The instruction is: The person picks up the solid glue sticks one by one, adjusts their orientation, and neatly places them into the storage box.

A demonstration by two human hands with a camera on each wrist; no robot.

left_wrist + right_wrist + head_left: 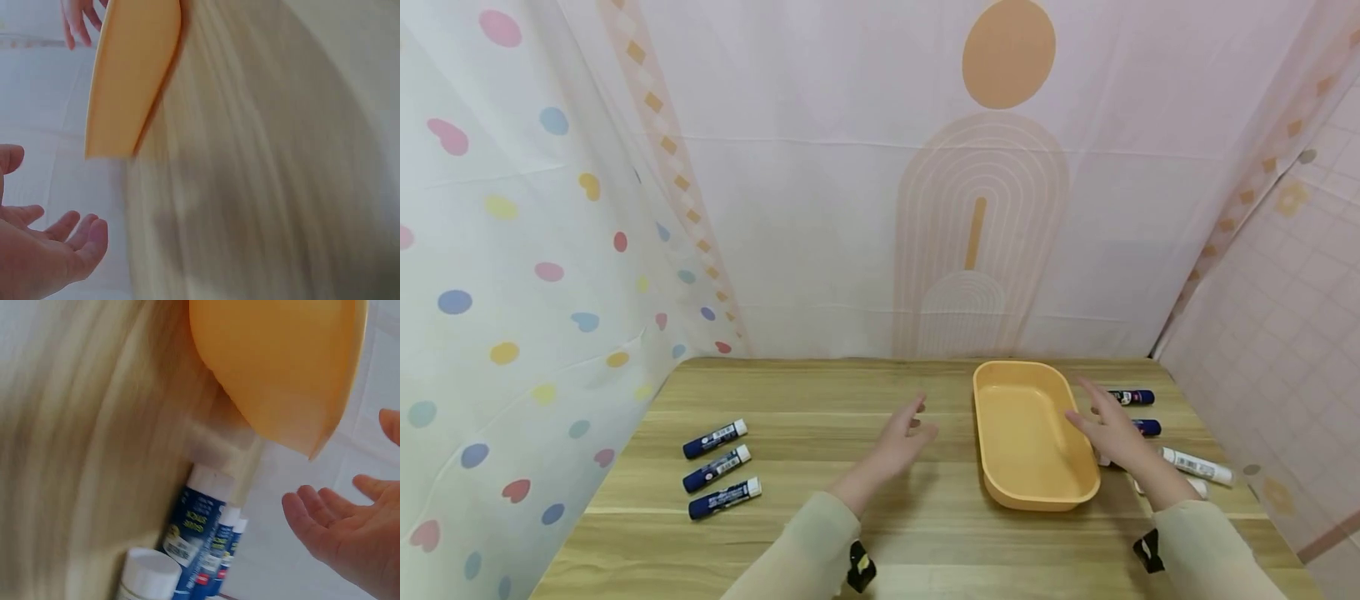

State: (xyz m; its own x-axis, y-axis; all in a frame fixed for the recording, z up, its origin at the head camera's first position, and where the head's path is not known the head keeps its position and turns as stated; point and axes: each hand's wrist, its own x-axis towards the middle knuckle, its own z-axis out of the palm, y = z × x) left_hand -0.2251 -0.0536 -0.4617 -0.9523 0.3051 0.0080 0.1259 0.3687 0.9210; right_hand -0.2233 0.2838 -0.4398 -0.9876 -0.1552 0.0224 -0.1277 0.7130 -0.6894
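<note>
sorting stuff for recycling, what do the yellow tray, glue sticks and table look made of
Tray: likely moulded plastic, smooth satin finish, judging by its even colour and rounded corners.
Glue sticks: probably smooth plastic, with printed labels and plain white caps.
Table: streaky wood grain, smooth-looking; real wood or printed laminate, I can't tell.

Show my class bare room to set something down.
Bare: inside the orange tray; tabletop between it and the three leftmost glue sticks, beyond the left hand. Crowded: right of tray, by other glue sticks and right hand.
</note>
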